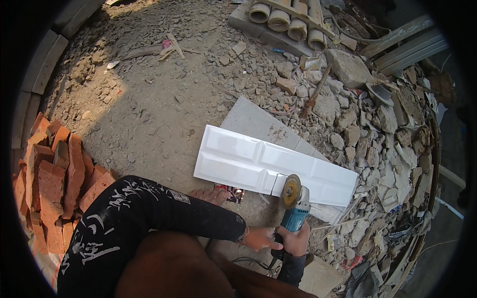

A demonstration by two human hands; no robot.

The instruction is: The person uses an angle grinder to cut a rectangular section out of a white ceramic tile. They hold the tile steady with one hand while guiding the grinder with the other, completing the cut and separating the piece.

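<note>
My right hand [296, 242] is wrapped round the teal body of an angle grinder [297, 217]. Its disc [291, 191] points away from me and overlaps the near edge of a glossy white tile [232, 149] with raised rectangular panels. A thin dark outline shows on the tile just left of the disc. My left hand [262, 239] is closed at the grinder's black rear end, its fingers partly hidden there. Under the tile lies a flat grey slab [248, 116]. Whether the disc touches the tile, I cannot tell.
Orange bricks [52, 179] are piled at the left. Broken concrete rubble [348, 124] covers the right side. Several pipes [279, 19] lie at the far side. My bare foot [208, 195] is close to the tile's near edge, and a dark cable [251, 260] runs below my hands.
</note>
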